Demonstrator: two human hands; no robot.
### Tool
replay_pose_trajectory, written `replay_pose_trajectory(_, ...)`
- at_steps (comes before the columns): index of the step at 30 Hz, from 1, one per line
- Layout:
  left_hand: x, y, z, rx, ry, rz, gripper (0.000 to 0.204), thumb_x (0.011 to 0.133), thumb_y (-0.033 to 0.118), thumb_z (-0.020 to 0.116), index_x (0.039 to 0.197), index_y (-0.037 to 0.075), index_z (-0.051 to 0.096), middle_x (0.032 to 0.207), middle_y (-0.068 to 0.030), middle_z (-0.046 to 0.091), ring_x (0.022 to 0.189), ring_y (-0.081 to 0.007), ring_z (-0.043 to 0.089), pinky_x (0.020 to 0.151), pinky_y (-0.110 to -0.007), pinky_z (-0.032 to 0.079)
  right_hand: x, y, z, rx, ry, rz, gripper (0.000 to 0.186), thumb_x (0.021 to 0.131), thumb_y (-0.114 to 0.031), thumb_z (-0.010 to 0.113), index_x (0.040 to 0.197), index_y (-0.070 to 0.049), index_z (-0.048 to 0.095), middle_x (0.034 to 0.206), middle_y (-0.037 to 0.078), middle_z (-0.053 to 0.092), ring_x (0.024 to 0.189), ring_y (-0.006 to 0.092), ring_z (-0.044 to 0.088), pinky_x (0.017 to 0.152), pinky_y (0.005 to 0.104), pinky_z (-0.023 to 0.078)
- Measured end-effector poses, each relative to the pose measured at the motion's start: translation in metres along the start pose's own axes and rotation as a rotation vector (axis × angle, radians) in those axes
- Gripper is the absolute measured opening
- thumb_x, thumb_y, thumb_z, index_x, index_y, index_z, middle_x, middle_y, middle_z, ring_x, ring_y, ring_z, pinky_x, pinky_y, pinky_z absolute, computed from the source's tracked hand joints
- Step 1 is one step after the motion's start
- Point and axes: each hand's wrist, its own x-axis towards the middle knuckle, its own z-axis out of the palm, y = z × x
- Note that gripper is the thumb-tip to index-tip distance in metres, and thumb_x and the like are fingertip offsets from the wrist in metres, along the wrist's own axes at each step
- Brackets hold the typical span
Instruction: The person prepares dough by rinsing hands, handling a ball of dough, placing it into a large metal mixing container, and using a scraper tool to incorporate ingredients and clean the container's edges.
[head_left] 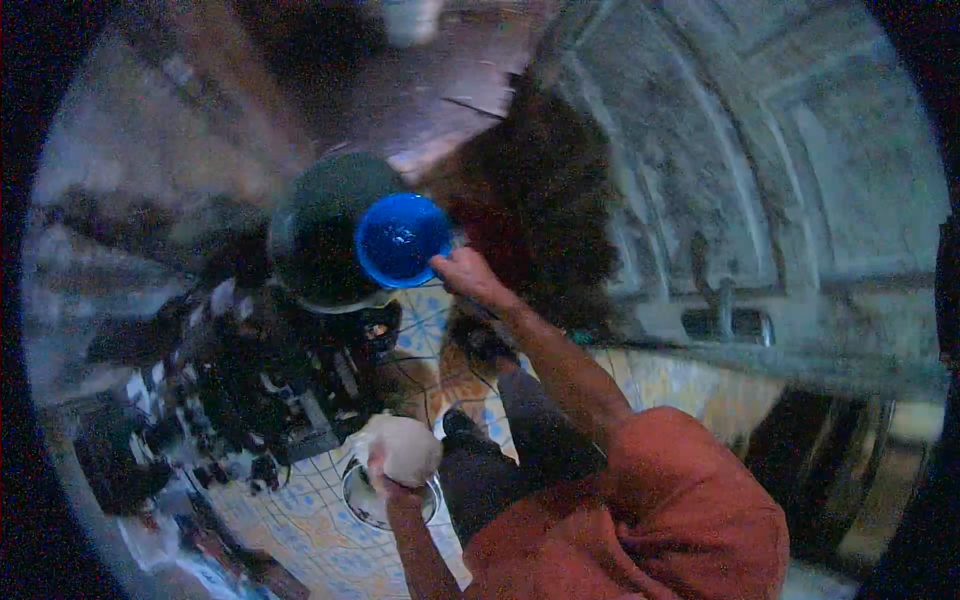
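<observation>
My right hand reaches forward, fingers closed round the handle of a blue dipper. Glints show inside the dipper; whether it holds water I cannot tell. It hangs over the near right part of a large dark green drum, covering part of it. Closer to me, my left hand grips a pale, rounded thing, whose exact kind is blurred. Below that hand is a round, shiny metal pot on the floor, its inside mostly hidden.
Dark, blurred clutter lies to the left on the patterned tile floor. A panelled grey-green door with a handle stands on the right. My legs and feet are just right of the pot. A dark, shaggy mass is beyond my right hand.
</observation>
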Motion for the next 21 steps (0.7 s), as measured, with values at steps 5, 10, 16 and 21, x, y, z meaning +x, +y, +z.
replay_pose_trajectory(5,-0.067,-0.012,-0.03,0.22,-0.201,-0.005,0.066,0.08,0.046,0.065,0.135,0.012,0.048,0.13,-0.0135,0.054,0.115,-0.0362,0.056,0.09,-0.057,0.05,-0.181,0.07,-0.017,0.09,0.493,-0.244,0.044,0.09,-0.042,0.06,0.099,0.001,0.065,0.074,0.013,0.068,0.069,0.0282,0.064,0.068,0.0464,0.051)
replay_pose_trajectory(10,-0.126,-0.109,0.023,0.288,-0.331,-0.149,0.063,0.08,0.046,0.066,0.131,0.012,0.05,0.129,-0.0118,0.055,0.116,-0.0364,0.055,0.09,-0.056,0.05,-0.371,0.279,-0.088,-0.025,0.432,-0.318,0.046,0.092,-0.047,0.058,0.114,-0.007,0.059,0.088,0.013,0.067,0.08,0.0264,0.062,0.077,0.0427,0.049)
replay_pose_trajectory(16,-0.208,-0.237,0.064,0.45,-0.545,-0.241,0.055,0.081,0.044,0.064,0.125,0.011,0.054,0.13,-0.0108,0.054,0.117,-0.0354,0.054,0.092,-0.053,0.049,-0.642,0.352,-0.148,0.492,0.355,0.395,0.05,0.089,-0.052,0.056,0.068,-0.006,0.06,0.054,0.003,0.052,0.045,0.0135,0.049,0.045,0.0307,0.042)
replay_pose_trajectory(21,-0.329,-0.443,0.166,0.752,-0.464,-0.202,0.066,0.078,0.051,0.064,0.129,0.013,0.051,0.127,-0.0103,0.056,0.113,-0.0349,0.057,0.09,-0.053,0.051,-0.781,0.49,-0.256,0.492,0.683,0.377,0.052,0.087,-0.051,0.06,0.087,0.0,0.067,0.071,0.015,0.065,0.071,0.0312,0.064,0.068,0.0457,0.049)
